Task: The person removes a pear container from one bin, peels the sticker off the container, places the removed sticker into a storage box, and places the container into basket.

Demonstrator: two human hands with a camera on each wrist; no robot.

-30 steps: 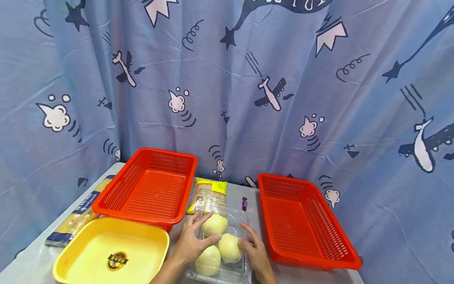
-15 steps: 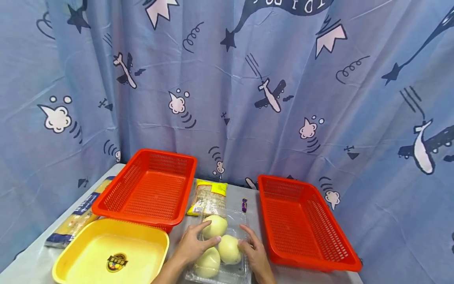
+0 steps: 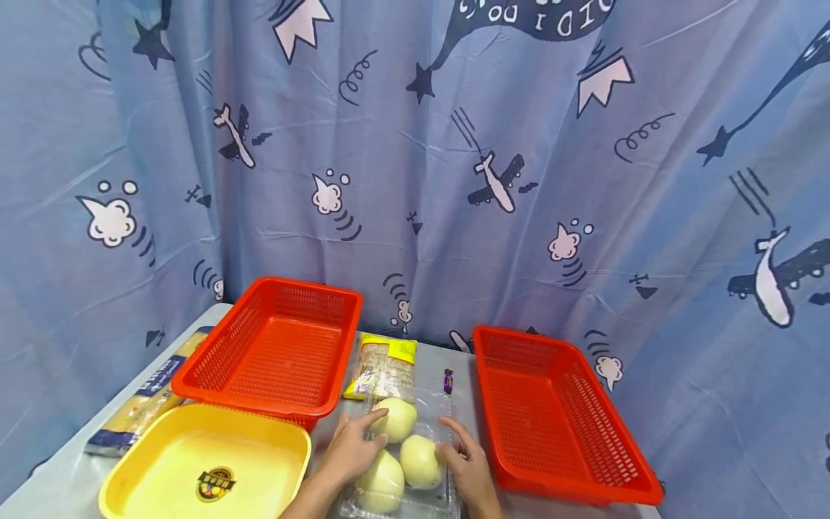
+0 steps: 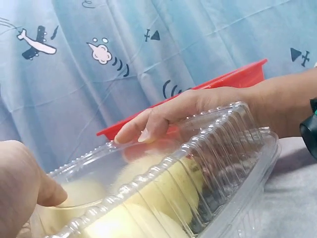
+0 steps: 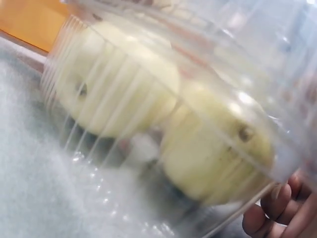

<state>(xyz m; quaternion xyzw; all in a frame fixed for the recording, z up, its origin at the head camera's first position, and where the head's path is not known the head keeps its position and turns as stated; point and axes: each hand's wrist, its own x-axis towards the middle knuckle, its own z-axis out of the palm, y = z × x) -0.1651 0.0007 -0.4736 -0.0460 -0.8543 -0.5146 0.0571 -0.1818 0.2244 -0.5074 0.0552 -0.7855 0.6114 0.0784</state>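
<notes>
A noodle packet (image 3: pixel 139 404) lay at the far left of the tabletop (image 3: pixel 58 468), beside a yellow tray (image 3: pixel 207 468) and a red basket (image 3: pixel 275 353). At the near centre sat a clear clamshell box (image 3: pixel 405 461) of pale round fruit (image 3: pixel 420 461). The left hand (image 3: pixel 353 450) rested on its lid, grip released with fingers extended; the right hand (image 3: pixel 468 468) grasped its right edge. Another red basket (image 3: pixel 551 411) stood right.
</notes>
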